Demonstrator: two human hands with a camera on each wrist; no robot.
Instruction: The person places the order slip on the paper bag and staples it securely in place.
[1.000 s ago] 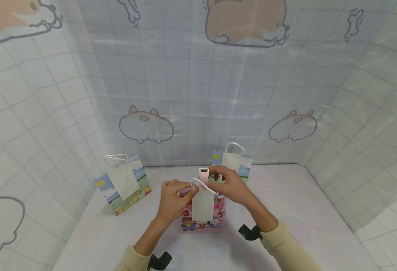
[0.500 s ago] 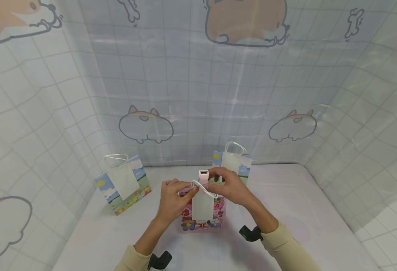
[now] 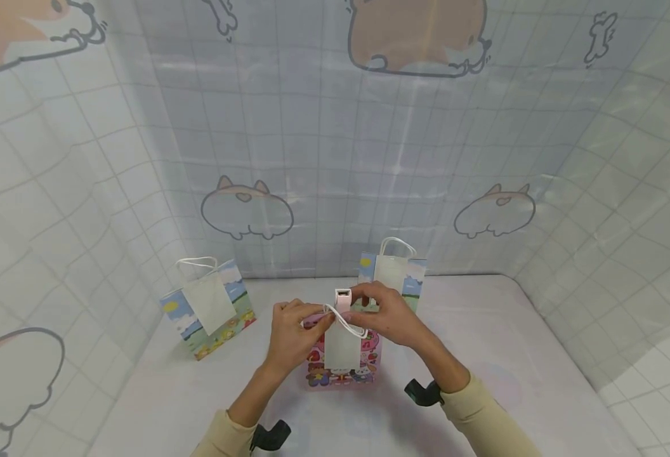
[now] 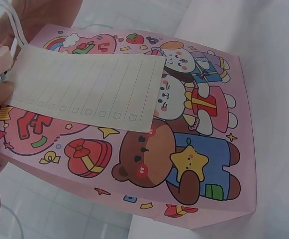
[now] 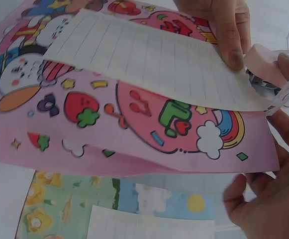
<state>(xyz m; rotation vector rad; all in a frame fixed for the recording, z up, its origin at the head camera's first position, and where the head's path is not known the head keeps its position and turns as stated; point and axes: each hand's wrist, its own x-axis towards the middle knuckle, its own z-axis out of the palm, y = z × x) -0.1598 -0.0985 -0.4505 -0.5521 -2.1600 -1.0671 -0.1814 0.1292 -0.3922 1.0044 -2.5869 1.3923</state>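
Observation:
A pink gift bag (image 3: 371,358) with cartoon animals stands at the table's middle, a lined white paper sheet (image 4: 89,84) lying against its front. In the head view my left hand (image 3: 290,336) pinches the bag's top edge; its thumb presses the sheet near the top in the right wrist view. Between the fingers of my right hand (image 3: 389,314) is a small pink stapler (image 3: 343,299), upright at the top of the bag and sheet. Its metal end (image 5: 263,85) meets the sheet's upper edge. White rope handles (image 3: 348,322) loop over the front, partly covering the stapler.
Two blue-and-green landscape gift bags, one at the left (image 3: 209,311) and one behind my right hand (image 3: 413,273), each have a white sheet on the front. Patterned curtains (image 3: 335,139) enclose the back and sides of the white table (image 3: 478,355).
The stapler has sunk slightly in the right hand. The rope handle has dropped lower over the front of the bag. The left hand has hardly moved.

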